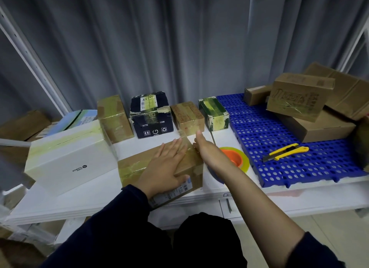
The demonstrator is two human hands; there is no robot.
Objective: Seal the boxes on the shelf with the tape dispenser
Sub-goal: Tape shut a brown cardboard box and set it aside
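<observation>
A brown cardboard box (191, 168) lies on the white shelf (99, 200) in front of me, with yellowish tape across its top. My left hand (167, 164) presses flat on the lid, fingers straight. My right hand (205, 148) is at the box's far right corner, its fingers hidden behind the edge, so its grip cannot be made out. The tape dispenser (237, 160), with an orange core and a yellowish roll, rests on the shelf just right of the box, partly hidden by my right forearm.
A white box (67, 160) sits left of the brown one. Several taped boxes (151, 114) line the back. To the right, a blue perforated mat (279, 160) carries two yellow utility knives (285, 151) and stacked cardboard boxes (311, 108).
</observation>
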